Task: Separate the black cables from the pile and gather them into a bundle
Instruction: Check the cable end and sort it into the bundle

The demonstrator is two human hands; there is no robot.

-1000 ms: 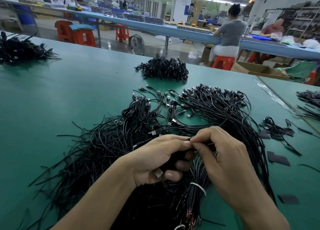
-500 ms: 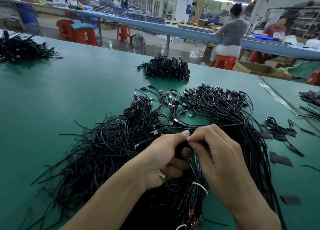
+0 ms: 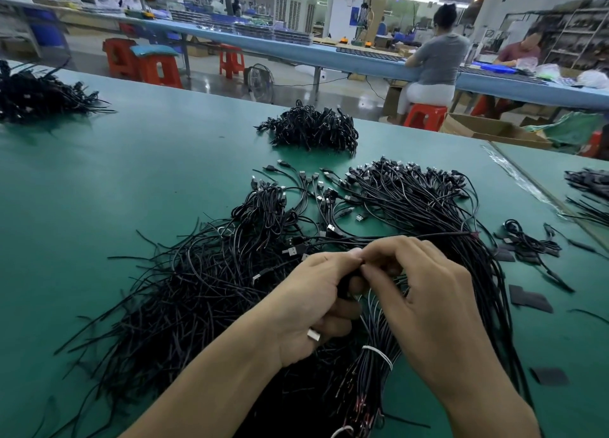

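Note:
A big loose pile of black cables (image 3: 204, 282) with USB plugs spreads over the green table (image 3: 131, 180). My left hand (image 3: 313, 309) grips a handful of black cables over the pile's near side, its fingers curled round them. My right hand (image 3: 425, 292) meets it fingertip to fingertip and pinches the same cables. Below both hands lies a cable bundle (image 3: 372, 378) tied with a white band. One single cable (image 3: 395, 237) stretches across just beyond my knuckles.
A finished heap of cables (image 3: 313, 129) sits at the table's far middle, another heap (image 3: 39, 96) at the far left. A small coil (image 3: 530, 246) and flat black patches (image 3: 530, 301) lie to the right. People sit at a blue bench (image 3: 362, 58) beyond.
Both hands have shifted slightly away from me over the pile while still holding the cables together. The single cable now lies straight behind my fingers.

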